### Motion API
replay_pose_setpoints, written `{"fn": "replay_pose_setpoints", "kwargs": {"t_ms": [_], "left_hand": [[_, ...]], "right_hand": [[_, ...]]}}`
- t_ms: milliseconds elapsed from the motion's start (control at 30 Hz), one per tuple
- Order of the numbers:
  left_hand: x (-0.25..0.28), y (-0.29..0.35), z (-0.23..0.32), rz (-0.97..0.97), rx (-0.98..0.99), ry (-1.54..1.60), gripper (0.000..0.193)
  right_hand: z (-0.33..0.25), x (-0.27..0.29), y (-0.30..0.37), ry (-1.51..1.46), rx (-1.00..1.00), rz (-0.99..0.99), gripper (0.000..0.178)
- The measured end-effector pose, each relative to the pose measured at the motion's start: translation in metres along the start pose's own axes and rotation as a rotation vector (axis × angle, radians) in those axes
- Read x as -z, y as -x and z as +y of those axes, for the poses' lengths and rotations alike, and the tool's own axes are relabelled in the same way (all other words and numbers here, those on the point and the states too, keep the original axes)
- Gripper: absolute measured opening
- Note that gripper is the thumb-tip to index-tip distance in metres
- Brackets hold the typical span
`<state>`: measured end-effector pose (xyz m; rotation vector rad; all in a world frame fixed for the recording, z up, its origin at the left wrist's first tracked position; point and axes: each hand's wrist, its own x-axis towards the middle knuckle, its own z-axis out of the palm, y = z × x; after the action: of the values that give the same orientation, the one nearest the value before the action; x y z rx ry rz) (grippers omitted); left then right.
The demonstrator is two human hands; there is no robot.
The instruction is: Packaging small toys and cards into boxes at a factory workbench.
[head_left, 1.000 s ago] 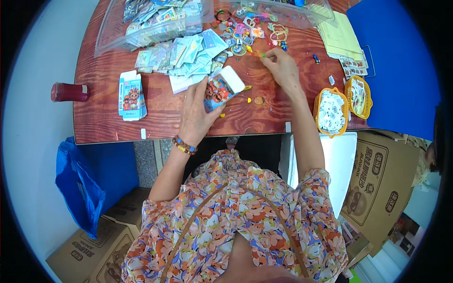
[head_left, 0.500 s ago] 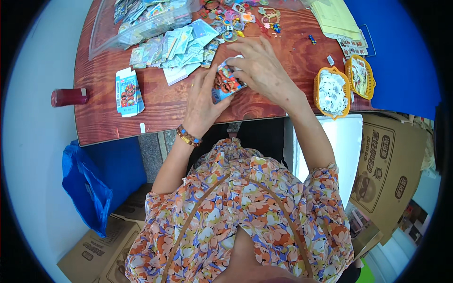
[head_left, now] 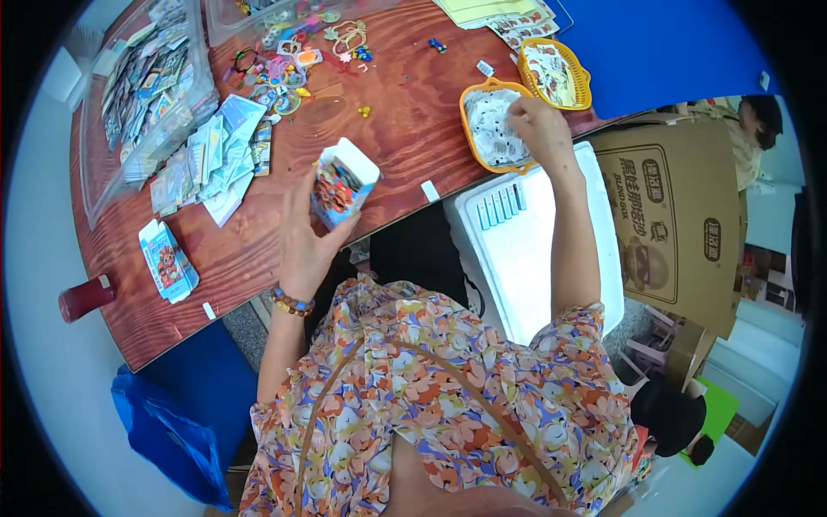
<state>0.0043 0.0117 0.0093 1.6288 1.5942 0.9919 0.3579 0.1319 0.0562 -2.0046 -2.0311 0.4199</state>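
Note:
My left hand [head_left: 308,246] grips a small printed card box [head_left: 338,191] over the table's front edge. The box is held tilted with its white top flap raised. Over on the right, my right hand [head_left: 547,136] reaches into an orange-yellow basket [head_left: 469,129] of small white packets [head_left: 495,121]. Its fingers are bent together among the packets, and what they hold, if anything, is hidden. A second printed box [head_left: 170,263] lies on the table's left side with its end flap up.
Left of centre lie a pile of foil card packs [head_left: 211,164] and a clear bin [head_left: 151,103] of cards. Small trinkets [head_left: 284,73] are scattered behind. Another yellow basket [head_left: 573,73] holds paper slips. A dark red cylinder [head_left: 86,297] and a white foam box [head_left: 508,284] stand nearby.
The view has swung right. My right hand has left the card box and gone into the basket of white packets. My left hand still holds the box, its top flap now raised.

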Motion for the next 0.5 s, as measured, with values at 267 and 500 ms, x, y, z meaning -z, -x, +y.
{"fn": "replay_pose_setpoints", "kwargs": {"t_ms": [267,500], "left_hand": [[-0.003,0.0,0.011,-0.035,0.046,0.021,0.079],[0.001,-0.007,0.008,-0.041,-0.005,-0.07,0.078]], "right_hand": [[0.019,-0.014,-0.02,-0.018,0.047,-0.054,0.013],[0.025,0.003,-0.022,-0.397,-0.038,-0.056,0.012]]}}
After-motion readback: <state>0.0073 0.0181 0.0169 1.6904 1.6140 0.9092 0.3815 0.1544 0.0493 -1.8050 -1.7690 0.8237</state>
